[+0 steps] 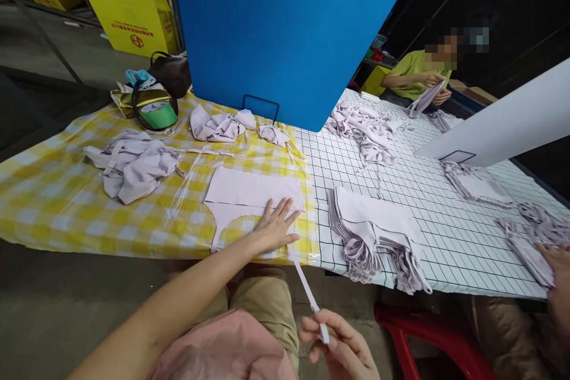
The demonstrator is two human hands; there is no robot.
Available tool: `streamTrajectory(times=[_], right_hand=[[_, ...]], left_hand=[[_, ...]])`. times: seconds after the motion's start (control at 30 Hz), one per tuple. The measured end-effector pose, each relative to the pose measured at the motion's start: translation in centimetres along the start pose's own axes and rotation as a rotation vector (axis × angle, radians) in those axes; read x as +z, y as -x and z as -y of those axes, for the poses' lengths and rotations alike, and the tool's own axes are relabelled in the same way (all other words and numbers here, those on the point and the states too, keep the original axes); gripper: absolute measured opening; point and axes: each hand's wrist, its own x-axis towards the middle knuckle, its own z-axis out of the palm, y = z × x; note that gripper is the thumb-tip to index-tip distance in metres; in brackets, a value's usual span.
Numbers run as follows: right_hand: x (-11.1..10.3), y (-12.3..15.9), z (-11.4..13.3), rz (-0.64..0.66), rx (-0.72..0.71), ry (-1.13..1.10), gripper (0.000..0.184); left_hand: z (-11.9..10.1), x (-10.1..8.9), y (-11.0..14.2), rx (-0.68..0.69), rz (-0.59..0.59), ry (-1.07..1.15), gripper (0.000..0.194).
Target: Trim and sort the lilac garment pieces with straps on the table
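Note:
A pale lilac camisole (pixel 253 185) lies flat on the yellow checked cloth in front of me. My left hand (pixel 276 227) rests on its right part, palm down with fingers spread. From beneath that hand a thin shoulder strap (pixel 305 281) runs down past the table edge. The strap's end is pinched in the fingers of my right hand (pixel 342 345), held low over my lap, and the strap looks taut. On the right, a neat stack of similar camisoles (pixel 378 211) lies with straps hanging at the table edge.
Crumpled lilac garments (pixel 138 163) lie to the left, with a tape roll (pixel 158 116) behind them. A blue panel (pixel 276 29) and a white panel (pixel 503 113) stand on the table. A co-worker (pixel 414 77) handles fabric at the back; another person's hand (pixel 559 267) is at right.

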Motion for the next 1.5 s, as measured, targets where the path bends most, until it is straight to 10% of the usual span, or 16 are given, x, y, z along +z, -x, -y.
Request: streamTrajectory(times=[0.27,0.53,0.87,1.07,1.5], right_hand=[[2.0,-4.0,3.9,-0.128,-0.265,0.305,0.021],[3.4,-7.6,4.3,-0.11,-0.223,0.638,0.039],[4.3,-9.3,5.0,-0.131,-0.145,0.756,0.039],[4.1,-9.6,4.8,-0.072,-0.063,0.78,0.04],[3.8,-10.8,4.0,-0.081,-0.268,0.824,0.031]], left_hand=[[0.0,0.4,0.2,0.058,-0.155,0.089,0.053],[-3.5,-5.0,4.2,0.117,-0.381,0.554,0.014],[-2.7,-4.2,4.2,0.276,-0.567,0.263,0.019],[-2.4,-3.7,3.8,0.239,-0.514,0.41,0.02],[-1.5,-6.6,3.1,-0.349,0.008,0.94,0.015]])
